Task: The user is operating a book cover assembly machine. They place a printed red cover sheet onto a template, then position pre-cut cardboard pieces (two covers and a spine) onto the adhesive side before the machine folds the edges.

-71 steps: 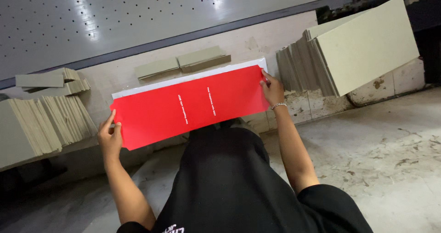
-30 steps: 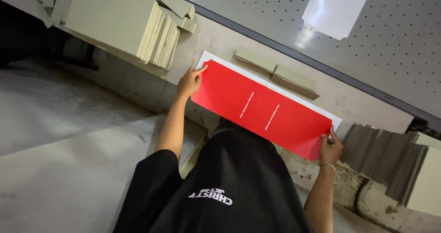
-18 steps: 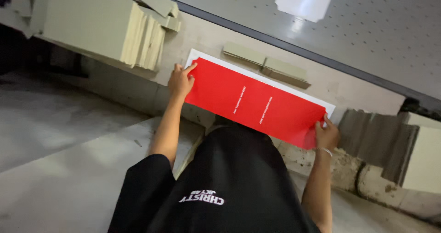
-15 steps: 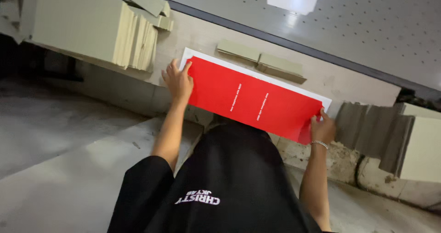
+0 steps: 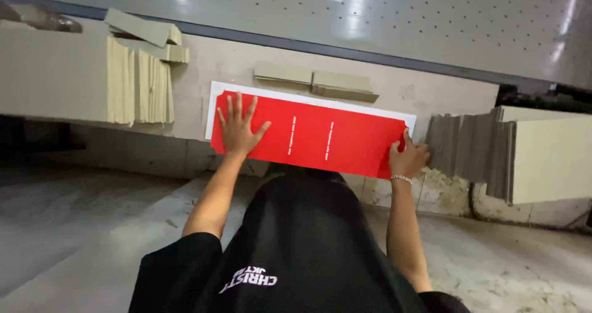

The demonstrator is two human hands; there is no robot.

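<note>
- Pressing flat with fingers spread apart, the left hand (image 5: 239, 128) lies on the left end of the red sheet (image 5: 314, 137), palm down, fingertips aimed toward 12 o'clock.
- Pinching the sheet's opposite end, the right hand (image 5: 407, 159) has its fingers curled together over the lower right corner, thumb on top; a thin bracelet (image 5: 401, 178) circles that wrist.
- Between the two hands the red sheet runs with its long axis from about 10 o'clock to 4 o'clock, its right end sitting lower in view than its left; two short lines of white print cross its middle.
- Under the red sheet lies a white sheet (image 5: 213, 112), showing as a narrow border along the left and top edges, so the red one sits shifted slightly toward 5 o'clock on it.
- Both sheets rest on the pale ledge (image 5: 216, 60) in front of the person; neither hand is clearly nearer, since each holds one end.
- At 12 o'clock from the sheet, just beyond its top edge, lie two flat grey boards (image 5: 314, 82).
- At 9 o'clock stands a stack of upright boards (image 5: 139, 78); at 3 o'clock another stack (image 5: 472, 146) stands near the right hand.
- Beyond the ledge stretches a grey perforated table (image 5: 401, 23).
</note>
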